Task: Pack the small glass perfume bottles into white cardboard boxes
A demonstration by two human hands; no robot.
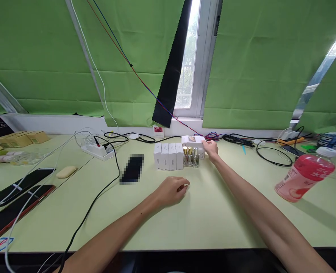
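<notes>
My right hand (pixel 211 149) reaches to the back of the table, its fingers closed on the right end of a white box (pixel 192 141). In front of that box stand small glass spray bottles (pixel 189 158) with gold and silver tops. Several slim white cartons (pixel 168 157) are lined up upright in a row just left of the bottles. My left hand (pixel 173 190) rests on the table nearer to me, below the cartons. Its fingers are loosely curled, and nothing shows in them.
A pink drink bottle (pixel 304 174) stands on the right. Left of the cartons lies a dark blurred-out rectangle (pixel 132 169). A power strip (pixel 98 150) with cables, two phone-like slabs (pixel 17 208) and a beige oval item (pixel 66 171) are on the left. Black cables (pixel 237 140) run along the back.
</notes>
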